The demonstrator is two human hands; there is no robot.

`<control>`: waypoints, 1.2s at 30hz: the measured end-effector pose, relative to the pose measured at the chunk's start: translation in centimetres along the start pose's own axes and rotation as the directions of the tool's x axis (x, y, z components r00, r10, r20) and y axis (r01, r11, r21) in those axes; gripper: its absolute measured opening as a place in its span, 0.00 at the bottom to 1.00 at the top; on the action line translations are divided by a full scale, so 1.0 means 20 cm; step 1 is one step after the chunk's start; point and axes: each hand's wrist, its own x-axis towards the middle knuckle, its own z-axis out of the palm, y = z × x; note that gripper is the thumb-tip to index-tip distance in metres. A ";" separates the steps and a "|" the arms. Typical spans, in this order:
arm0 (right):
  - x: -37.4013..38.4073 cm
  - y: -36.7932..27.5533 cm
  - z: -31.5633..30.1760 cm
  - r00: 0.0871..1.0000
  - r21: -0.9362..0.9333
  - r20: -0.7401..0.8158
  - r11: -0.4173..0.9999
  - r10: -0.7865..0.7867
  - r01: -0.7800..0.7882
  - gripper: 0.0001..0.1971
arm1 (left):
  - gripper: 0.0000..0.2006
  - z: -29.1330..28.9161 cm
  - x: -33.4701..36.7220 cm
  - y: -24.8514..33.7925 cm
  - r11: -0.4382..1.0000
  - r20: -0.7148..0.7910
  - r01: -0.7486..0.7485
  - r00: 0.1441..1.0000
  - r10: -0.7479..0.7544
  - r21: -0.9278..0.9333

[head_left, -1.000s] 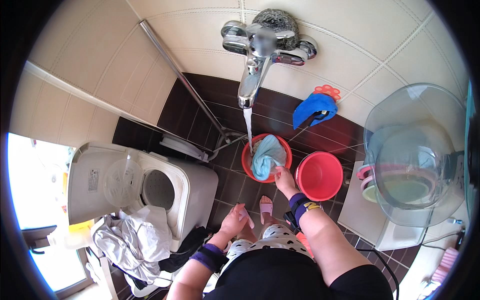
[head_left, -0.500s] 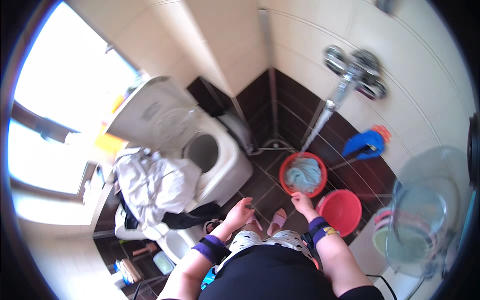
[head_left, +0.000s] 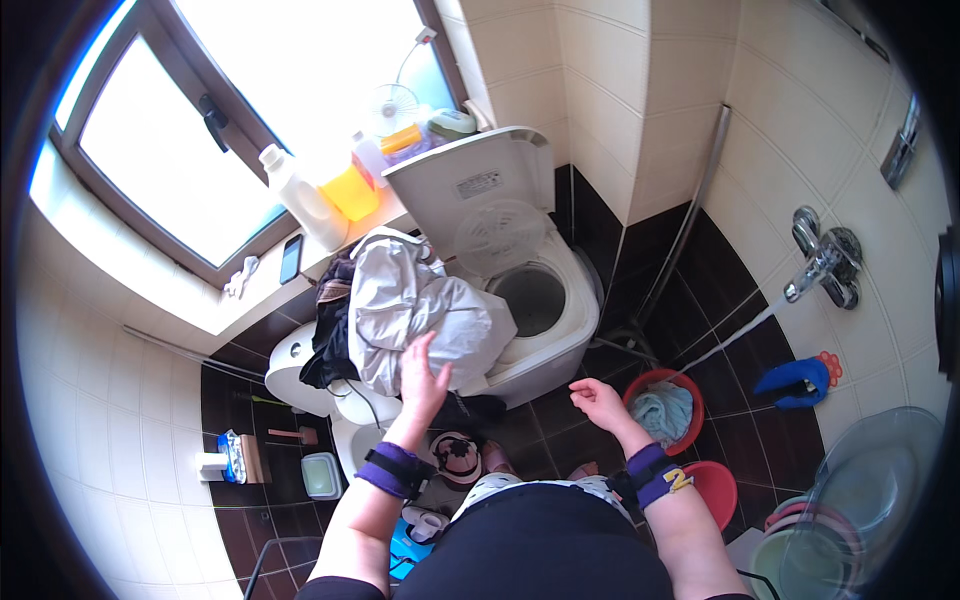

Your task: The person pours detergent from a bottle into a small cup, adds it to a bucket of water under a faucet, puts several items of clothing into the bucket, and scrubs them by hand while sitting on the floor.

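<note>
My left hand (head_left: 422, 382) is open, fingers spread, at the edge of a pale grey garment (head_left: 400, 310); I cannot tell whether it touches the cloth. The garment lies heaped with dark clothes (head_left: 328, 338) against a white top-loading washing machine (head_left: 560, 345). The machine's lid (head_left: 475, 185) is up and a round clear inner cover (head_left: 500, 236) stands raised beside the drum opening (head_left: 530, 300). My right hand (head_left: 600, 405), loosely bent and holding nothing visible, hovers left of a red basin (head_left: 697, 428) with light blue cloth (head_left: 660, 412) in it.
Water runs from a wall tap (head_left: 825, 268) towards the red basin. A pink-red basin (head_left: 715, 492) and stacked tubs (head_left: 800, 550) stand at the right. A white bottle (head_left: 300, 200), an orange container (head_left: 350, 192) and a phone (head_left: 291, 259) rest on the window sill. A toilet (head_left: 355, 440) is at the left.
My view has turned left towards the machine and window. My left hand has moved up to the grey garment with its fingers spread; my right hand has moved left of the basin.
</note>
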 end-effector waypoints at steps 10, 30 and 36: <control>0.32 -0.65 0.61 0.972 -0.022 0.228 0.998 -0.048 0.054 0.26 | 0.45 -0.26 0.13 -0.53 0.946 0.013 0.148 0.987 -0.158 0.290; 0.42 -0.92 0.76 0.978 0.882 0.203 0.427 0.041 -0.200 0.18 | 0.14 -0.35 0.23 -0.18 0.689 0.168 -0.337 0.814 0.555 -0.641; 0.05 -1.10 0.45 0.997 0.623 -0.023 0.779 -0.073 0.071 0.32 | 0.34 -0.43 0.26 -0.24 0.797 -0.093 -0.375 0.921 0.378 -0.473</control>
